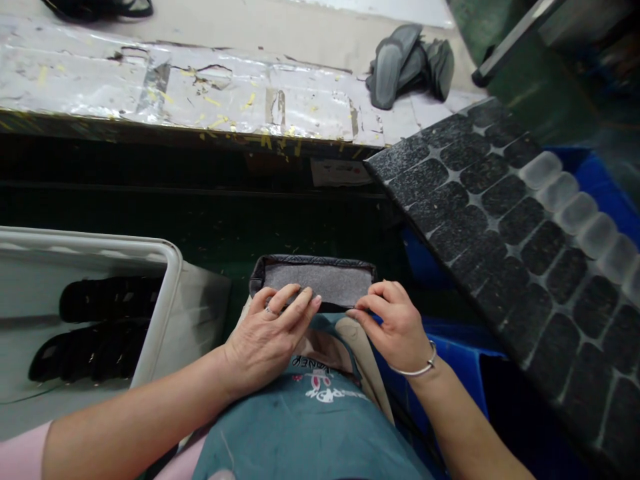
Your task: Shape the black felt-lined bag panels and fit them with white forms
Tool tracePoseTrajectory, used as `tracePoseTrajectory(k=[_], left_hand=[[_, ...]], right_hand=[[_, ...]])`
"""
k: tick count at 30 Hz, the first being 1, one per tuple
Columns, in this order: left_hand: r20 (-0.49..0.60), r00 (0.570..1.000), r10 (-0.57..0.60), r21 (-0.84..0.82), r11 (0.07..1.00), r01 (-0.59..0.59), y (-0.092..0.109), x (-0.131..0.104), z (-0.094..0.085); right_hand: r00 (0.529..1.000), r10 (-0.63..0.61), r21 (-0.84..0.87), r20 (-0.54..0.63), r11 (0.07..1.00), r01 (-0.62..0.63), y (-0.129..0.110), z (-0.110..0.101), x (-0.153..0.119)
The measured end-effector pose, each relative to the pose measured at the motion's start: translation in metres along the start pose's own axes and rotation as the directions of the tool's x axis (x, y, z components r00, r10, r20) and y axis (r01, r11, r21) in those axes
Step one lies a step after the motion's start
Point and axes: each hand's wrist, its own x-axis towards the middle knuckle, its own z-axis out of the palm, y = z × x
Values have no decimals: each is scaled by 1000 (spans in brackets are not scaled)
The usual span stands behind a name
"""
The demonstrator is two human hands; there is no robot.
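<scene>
A rectangular grey felt-like piece with a raised dark fabric edge [320, 279] lies over my lap, its long side facing me. My left hand [273, 330], with a ring on one finger, rests on its near edge, fingers bent and gripping there. At the near right corner my right hand [393, 323] pinches the dark edge between thumb and fingers. A bracelet circles the right wrist. What lies under the piece is hidden. Below it is a teal apron [310, 427] with a printed rabbit figure and lettering.
A light grey bin [173, 293] holding black items [107, 300] stands at left. Ahead runs a worn, taped bench [210, 87], with grey sole-shaped pieces [395, 67] on it. A tilted dark patterned board [500, 220] bearing translucent pads [567, 203] juts in at right above blue bins [450, 340].
</scene>
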Motion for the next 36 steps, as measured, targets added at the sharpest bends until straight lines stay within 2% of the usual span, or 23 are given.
tracePoseTrajectory(k=[5, 11, 14, 16, 20, 23, 26, 29, 32, 36], left_hand=[[-38, 999, 8, -5, 1000, -8, -1, -1, 1], [-26, 999, 35, -25, 999, -35, -5, 0, 1], [-26, 999, 40, -13, 999, -41, -8, 0, 1], [-21, 999, 47, -4, 999, -47, -8, 0, 2], [-24, 999, 48, 20, 999, -48, -6, 0, 4], [-25, 999, 41, 27, 999, -40, -4, -2, 5], [-15, 999, 37, 21, 999, -36, -4, -4, 5], [-12, 998, 56, 13, 998, -55, -6, -5, 4], [-11, 996, 90, -23, 996, -91, -15, -2, 0], [-25, 986, 163, -231, 959, -165, -36, -4, -5]], right_hand=[[995, 101, 13, 18, 995, -102, -4, 0, 9], [976, 206, -55, 66, 978, -203, -10, -1, 16], [956, 293, -119, 35, 951, -287, -5, -1, 21], [943, 332, -95, 13, 939, -330, 1, -1, 22], [944, 328, 38, 26, 944, -329, 8, 4, 17], [946, 320, 14, -46, 947, -319, -1, 12, 13], [927, 356, -4, -116, 933, -359, -12, 24, 14], [921, 381, 36, -76, 924, -380, -14, 31, 18], [945, 327, 69, -14, 943, -325, -4, 28, 20], [966, 249, 94, 69, 962, -255, 11, 16, 21]])
